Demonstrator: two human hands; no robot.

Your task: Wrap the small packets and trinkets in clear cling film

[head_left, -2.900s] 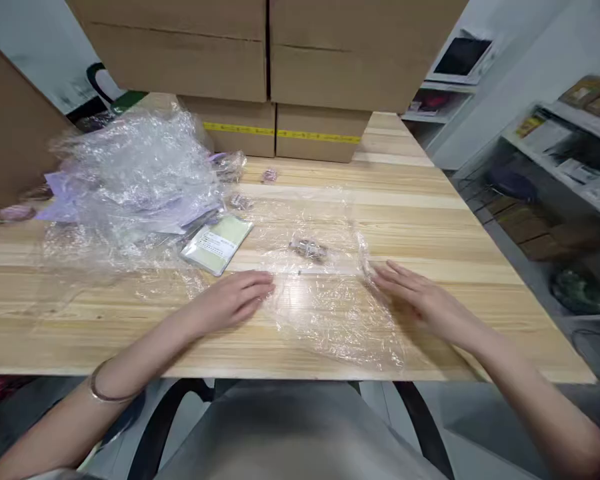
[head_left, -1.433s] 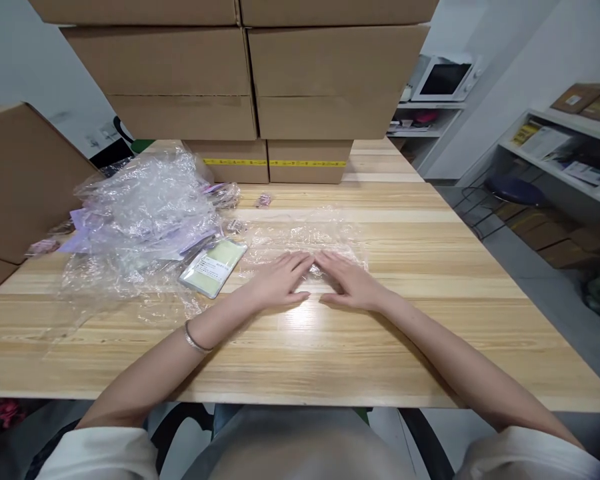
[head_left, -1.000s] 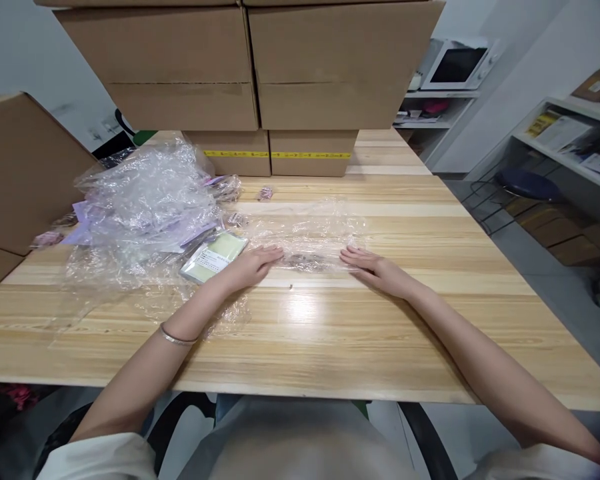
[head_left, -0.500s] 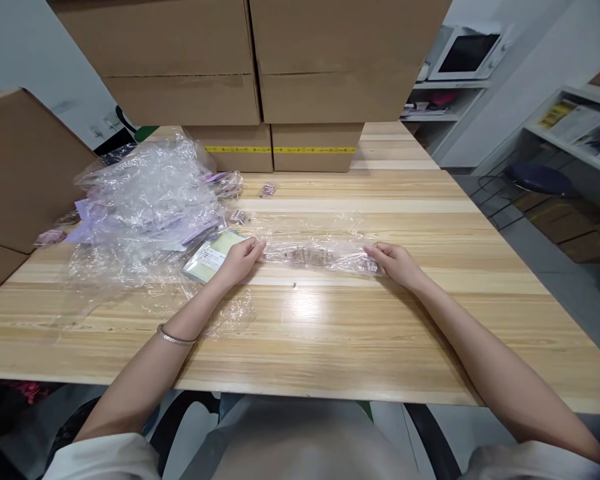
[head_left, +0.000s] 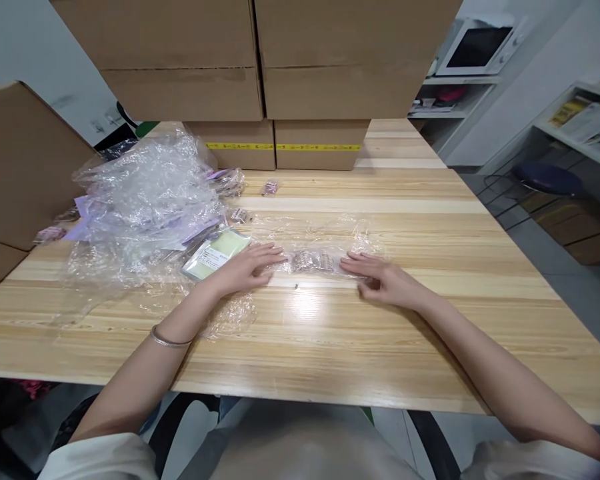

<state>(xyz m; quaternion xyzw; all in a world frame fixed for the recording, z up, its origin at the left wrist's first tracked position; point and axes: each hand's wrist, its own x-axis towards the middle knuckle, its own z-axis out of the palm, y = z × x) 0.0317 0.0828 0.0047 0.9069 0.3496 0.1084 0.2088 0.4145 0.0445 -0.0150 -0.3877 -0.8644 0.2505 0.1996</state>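
A clear plastic bag [head_left: 313, 232] lies flat on the wooden table, with small brownish packets [head_left: 311, 261] showing through its near part; what they contain is too small to tell. My left hand [head_left: 250, 268] rests palm down at the bag's left end, fingers stretched out. At the right end, my right hand [head_left: 380, 277] lies with its fingers extended over the plastic, thumb apart. Beside my left hand is a flat green packet with a white label [head_left: 213, 257], partly under loose clear film.
A heap of crumpled clear plastic bags [head_left: 150, 193] covers the table's left side. Brown cardboard boxes [head_left: 320, 143] stand at the back, another box [head_left: 27, 173] at the left. A small pink packet [head_left: 269, 188] lies near the back boxes. A dark speck [head_left: 296, 287] lies in front.
Both hands have let go of the bag's ends, which they pinched before. Their fingers have spread out and press down on the plastic; my right hand has shifted slightly inward.
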